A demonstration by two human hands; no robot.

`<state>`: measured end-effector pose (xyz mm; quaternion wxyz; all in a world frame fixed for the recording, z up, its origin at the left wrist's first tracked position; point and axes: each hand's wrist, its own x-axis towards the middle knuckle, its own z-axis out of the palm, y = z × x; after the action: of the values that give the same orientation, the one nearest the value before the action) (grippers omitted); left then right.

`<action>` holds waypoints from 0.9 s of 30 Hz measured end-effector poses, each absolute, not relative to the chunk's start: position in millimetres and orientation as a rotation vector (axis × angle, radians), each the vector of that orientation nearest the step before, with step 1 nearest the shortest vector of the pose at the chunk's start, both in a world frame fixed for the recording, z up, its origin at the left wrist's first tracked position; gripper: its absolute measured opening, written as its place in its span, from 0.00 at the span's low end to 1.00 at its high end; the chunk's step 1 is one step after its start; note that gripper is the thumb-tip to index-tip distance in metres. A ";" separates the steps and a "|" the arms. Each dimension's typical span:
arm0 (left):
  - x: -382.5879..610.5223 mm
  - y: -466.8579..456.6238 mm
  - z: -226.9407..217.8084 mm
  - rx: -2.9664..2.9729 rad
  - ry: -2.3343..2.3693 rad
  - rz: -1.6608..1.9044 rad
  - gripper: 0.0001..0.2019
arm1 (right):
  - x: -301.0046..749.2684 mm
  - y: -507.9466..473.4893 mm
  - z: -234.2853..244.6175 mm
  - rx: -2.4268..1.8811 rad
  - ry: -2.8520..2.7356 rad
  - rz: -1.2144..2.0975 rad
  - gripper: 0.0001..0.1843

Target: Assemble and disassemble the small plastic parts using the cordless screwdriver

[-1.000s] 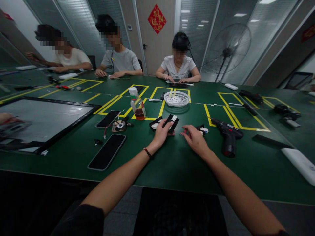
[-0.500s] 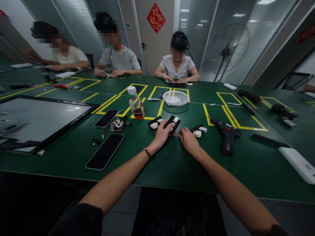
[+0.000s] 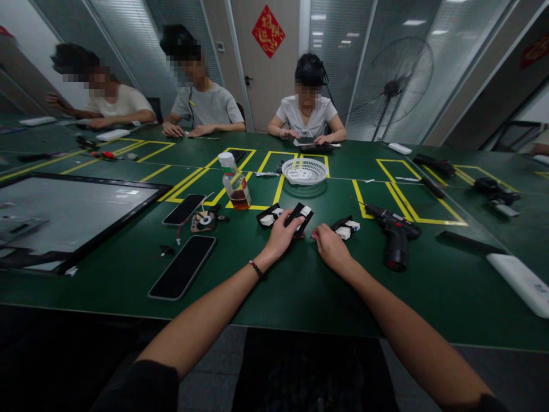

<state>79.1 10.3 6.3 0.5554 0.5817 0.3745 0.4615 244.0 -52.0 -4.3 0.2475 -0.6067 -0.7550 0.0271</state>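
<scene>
My left hand (image 3: 282,234) rests on a small black tray-like part (image 3: 301,216) with a white piece in it, fingers curled over its near end. My right hand (image 3: 329,246) lies just right of it on the green table (image 3: 300,286), fingers bent and pinched together; what they hold, if anything, is hidden. A second black part with white pieces (image 3: 267,217) lies left of the left hand, and a third (image 3: 345,229) sits just beyond the right hand.
A black power drill (image 3: 394,234) lies to the right. Two phones (image 3: 183,266) (image 3: 184,209), a small fan part (image 3: 205,220), a bottle (image 3: 234,184) and a white basket (image 3: 304,170) stand ahead and left. A large panel (image 3: 64,214) lies far left. Three people sit across the table.
My right hand has drawn left, away from the black part with white pieces, and now sits close to my left hand. The left hand has stayed on its part.
</scene>
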 end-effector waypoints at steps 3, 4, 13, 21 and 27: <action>77.7 9.9 6.1 1.474 0.948 1.098 0.19 | 246.2 -53.1 -1.5 -1.587 -2.001 0.147 0.06; 76.9 9.3 6.7 1.538 0.980 1.109 0.20 | 246.9 -53.2 0.2 -1.564 -1.977 0.165 0.06; 72.8 1.8 12.0 1.916 1.099 1.046 0.22 | 252.7 -55.4 21.8 -1.362 -1.760 0.127 0.09; 74.4 -3.1 12.2 1.979 1.095 0.996 0.22 | 243.8 -61.1 27.5 -1.294 -1.743 0.121 0.10; 75.1 -4.3 12.9 1.999 1.089 0.979 0.22 | 243.1 -60.5 25.1 -1.320 -1.778 0.095 0.10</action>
<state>75.1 -4.3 12.9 0.3257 0.7626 0.4156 0.3737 243.1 -60.5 25.1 0.4462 -0.5331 -0.7178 0.0382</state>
